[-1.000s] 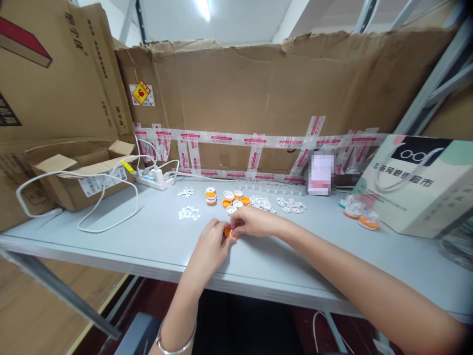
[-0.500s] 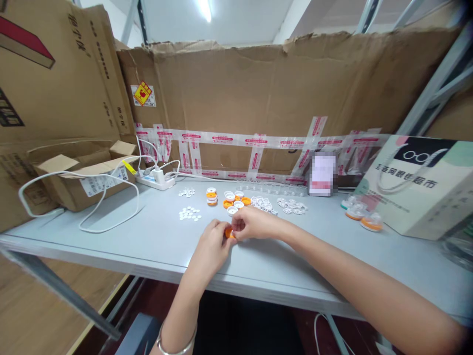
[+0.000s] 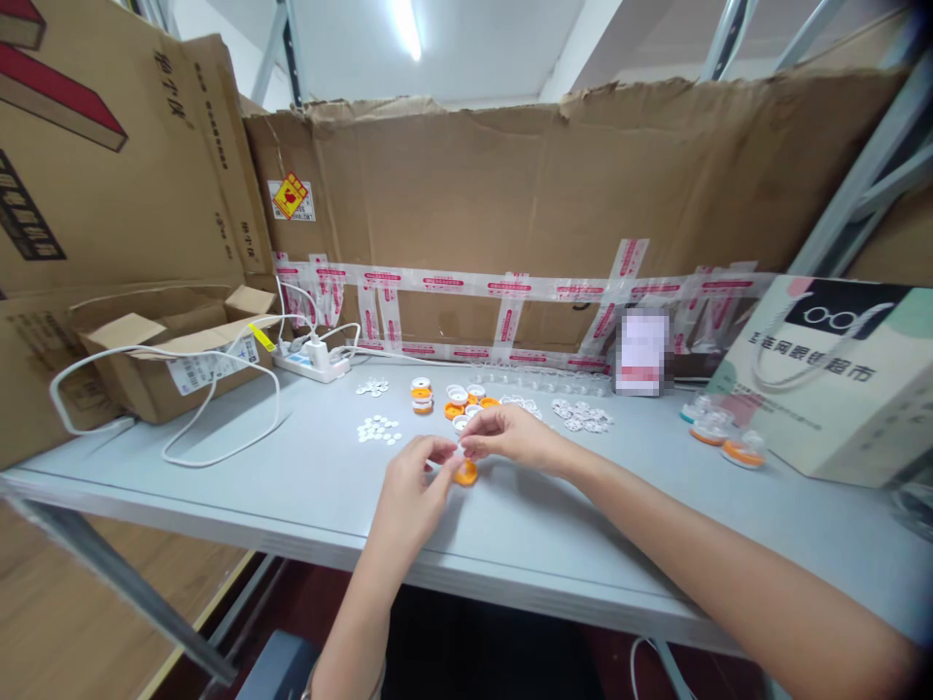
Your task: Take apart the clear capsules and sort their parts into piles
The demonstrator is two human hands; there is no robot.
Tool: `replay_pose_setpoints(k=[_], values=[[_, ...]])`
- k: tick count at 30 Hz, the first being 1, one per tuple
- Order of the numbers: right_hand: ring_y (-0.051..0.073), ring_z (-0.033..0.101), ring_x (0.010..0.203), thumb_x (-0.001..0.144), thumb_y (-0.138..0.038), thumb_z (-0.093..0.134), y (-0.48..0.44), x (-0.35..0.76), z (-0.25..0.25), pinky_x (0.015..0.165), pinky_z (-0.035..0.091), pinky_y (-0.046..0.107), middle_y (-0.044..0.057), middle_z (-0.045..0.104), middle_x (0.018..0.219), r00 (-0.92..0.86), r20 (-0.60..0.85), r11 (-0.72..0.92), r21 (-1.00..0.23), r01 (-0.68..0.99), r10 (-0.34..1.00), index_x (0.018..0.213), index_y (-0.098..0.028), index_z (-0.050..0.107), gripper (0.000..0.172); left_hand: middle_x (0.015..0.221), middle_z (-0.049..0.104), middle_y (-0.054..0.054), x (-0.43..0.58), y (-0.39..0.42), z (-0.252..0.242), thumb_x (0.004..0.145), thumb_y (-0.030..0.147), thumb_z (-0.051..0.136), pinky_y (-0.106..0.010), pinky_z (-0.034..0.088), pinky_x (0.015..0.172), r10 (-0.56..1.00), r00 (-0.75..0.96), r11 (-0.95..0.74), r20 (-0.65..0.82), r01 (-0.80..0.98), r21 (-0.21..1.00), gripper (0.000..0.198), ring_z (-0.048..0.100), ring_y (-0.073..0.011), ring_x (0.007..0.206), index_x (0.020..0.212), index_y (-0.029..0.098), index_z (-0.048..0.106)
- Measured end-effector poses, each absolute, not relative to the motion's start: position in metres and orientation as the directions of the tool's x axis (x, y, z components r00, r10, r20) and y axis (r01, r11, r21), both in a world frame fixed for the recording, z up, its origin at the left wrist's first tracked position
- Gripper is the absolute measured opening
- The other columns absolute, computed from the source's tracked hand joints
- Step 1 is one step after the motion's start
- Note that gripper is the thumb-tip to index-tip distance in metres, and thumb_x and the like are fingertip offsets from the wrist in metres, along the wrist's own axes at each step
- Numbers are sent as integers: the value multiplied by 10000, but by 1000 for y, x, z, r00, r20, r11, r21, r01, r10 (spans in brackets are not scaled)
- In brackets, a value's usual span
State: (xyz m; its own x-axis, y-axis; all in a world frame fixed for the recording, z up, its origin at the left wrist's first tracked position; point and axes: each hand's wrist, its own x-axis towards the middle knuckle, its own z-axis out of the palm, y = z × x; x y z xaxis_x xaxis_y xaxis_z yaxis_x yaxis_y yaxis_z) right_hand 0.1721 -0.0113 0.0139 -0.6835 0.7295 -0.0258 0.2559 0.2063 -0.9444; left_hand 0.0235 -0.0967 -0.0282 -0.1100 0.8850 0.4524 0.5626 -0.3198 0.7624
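Near the middle of the grey table (image 3: 292, 496), an orange round part (image 3: 466, 473) lies on the surface just under my fingertips. My left hand (image 3: 417, 481) and my right hand (image 3: 510, 437) meet above it, fingertips pinched together around something small and whitish, too small to make out. Behind my hands lie several white and orange round caps (image 3: 456, 410). A short stack of white and orange caps (image 3: 421, 396) stands to their left. Small white discs (image 3: 378, 429) are spread out left of my hands, and small clear-white pieces (image 3: 372, 387) lie behind them.
White gear-like pieces (image 3: 581, 415) lie right of the caps, before a row of clear parts (image 3: 539, 379). A phone (image 3: 641, 352) leans at the back. Domed assemblies (image 3: 743, 450) sit by a paper bag (image 3: 809, 389). A power strip (image 3: 313, 363), cable and open carton (image 3: 175, 340) occupy the left.
Both hands have lifted off the orange part, which now rests on the table in fuller view. Their fingertips have come together above it. The camera view has shifted slightly.
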Motion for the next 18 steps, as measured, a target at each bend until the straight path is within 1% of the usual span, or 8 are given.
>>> replay_pose_setpoints(k=[2,4,7,10,12,14,16,18], values=[[118,612,654,625,-298,699,-16,170,16,712,489,285,17,648,661,-710,-50,155,-963,221,702,747,-120,646,221,809,647,-12,22,-97,-25,805,284,508,-257,430,667,877,-157,-309,454,539,783,148,583,-139,755,808,187,620],[122,619,664,609,-307,716,-19,169,16,723,491,291,28,659,671,-720,-57,130,-971,202,692,758,-115,655,251,773,655,-3,22,-98,-22,794,283,520,-248,422,642,874,-185,-297,450,529,795,143,581,-132,714,768,186,622],[123,624,668,600,-296,724,-22,168,15,726,496,296,36,665,690,-722,-68,110,-974,196,688,770,-111,659,259,736,661,12,24,-99,-21,776,265,531,-237,413,621,878,-195,-274,437,544,793,125,576,-123,672,739,192,626],[129,626,681,627,-299,702,-20,169,13,741,496,307,40,662,705,-721,-79,112,-970,213,688,773,-113,654,242,735,662,22,25,-101,-22,762,253,532,-231,411,617,876,-193,-260,442,582,770,110,580,-120,674,738,201,627],[126,621,694,680,-313,654,-17,171,11,752,488,304,39,653,718,-692,-44,153,-964,220,720,759,-121,635,209,748,659,19,17,-103,-23,760,237,522,-231,413,633,861,-180,-266,475,636,724,107,585,-122,693,747,199,620],[116,604,686,740,-313,587,-13,173,9,739,476,288,29,633,710,-644,21,222,-947,233,765,742,-135,596,178,767,655,9,1,-102,-22,760,224,505,-236,416,657,841,-161,-260,516,716,648,109,587,-128,713,762,192,610],[108,573,656,782,-296,524,-9,176,8,688,457,267,8,598,674,-597,83,303,-911,279,798,729,-154,548,153,794,654,-2,-22,-98,-18,766,229,490,-244,419,673,830,-139,-226,540,801,554,121,588,-137,727,785,190,603],[103,525,616,797,-274,481,-7,177,8,615,418,244,-12,556,638,-557,138,390,-846,363,819,709,-170,507,139,775,646,-10,-46,-91,-12,768,222,473,-251,415,671,853,-75,-173,516,893,416,127,582,-147,715,769,186,595]])
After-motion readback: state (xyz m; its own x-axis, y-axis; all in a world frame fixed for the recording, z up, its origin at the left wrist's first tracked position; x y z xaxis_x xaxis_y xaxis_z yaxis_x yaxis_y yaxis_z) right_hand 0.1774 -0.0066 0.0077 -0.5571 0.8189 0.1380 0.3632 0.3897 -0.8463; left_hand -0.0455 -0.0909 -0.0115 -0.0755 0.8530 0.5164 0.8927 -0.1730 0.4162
